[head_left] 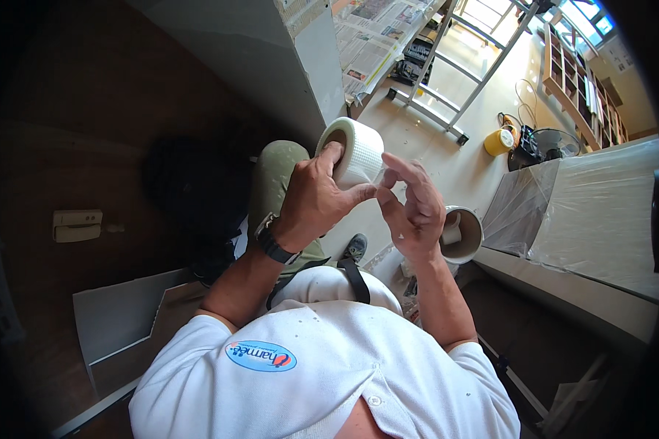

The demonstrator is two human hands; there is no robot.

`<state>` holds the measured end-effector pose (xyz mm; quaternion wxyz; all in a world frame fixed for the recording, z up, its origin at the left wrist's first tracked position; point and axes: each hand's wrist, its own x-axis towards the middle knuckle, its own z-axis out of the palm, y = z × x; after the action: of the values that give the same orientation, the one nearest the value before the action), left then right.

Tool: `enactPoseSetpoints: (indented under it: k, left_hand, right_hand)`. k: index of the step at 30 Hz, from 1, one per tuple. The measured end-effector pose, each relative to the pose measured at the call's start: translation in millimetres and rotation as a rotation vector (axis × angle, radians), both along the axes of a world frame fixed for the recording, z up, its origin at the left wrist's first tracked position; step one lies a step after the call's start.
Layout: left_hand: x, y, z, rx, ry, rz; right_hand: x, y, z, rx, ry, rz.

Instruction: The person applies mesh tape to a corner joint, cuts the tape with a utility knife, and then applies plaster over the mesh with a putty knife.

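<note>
My left hand [311, 196] grips a wide roll of white mesh tape [364, 152], its fingers inside the hollow core and its thumb along the lower edge. Close by on the right, my right hand [416, 212] pinches at the tape's edge between thumb and fingertips. A short translucent piece shows between the two thumbs, and its exact end is hard to make out. The roll is held up in front of my body, tilted so that its core faces left. A dark watch [277, 243] is on my left wrist.
A bucket [471, 252] with something white inside stands right of my right hand. Farther off are a metal stepladder [458, 113], a yellow container [499, 142] and a newspaper-covered surface [373, 36]. Plastic sheeting [586, 212] covers furniture at right. A pale panel [256, 55] rises at left.
</note>
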<state>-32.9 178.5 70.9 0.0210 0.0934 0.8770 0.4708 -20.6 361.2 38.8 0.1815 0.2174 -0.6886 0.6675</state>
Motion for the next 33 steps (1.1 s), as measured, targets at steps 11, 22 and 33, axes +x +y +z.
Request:
enactPoseSetpoints:
  k: [11,22,33]
  left_hand:
    - [21,-17,-4,-0.073,0.020,-0.106]
    - [43,-66,-48,-0.169,0.033,-0.030]
    - [17,-100,-7,0.200,0.346,0.147]
  right_hand:
    - [-3,12,12,-0.100,-0.185,-0.037]
    - [-86,115,232,0.166,0.363,-0.414]
    - [-132,32,437,0.363,0.931,-0.542]
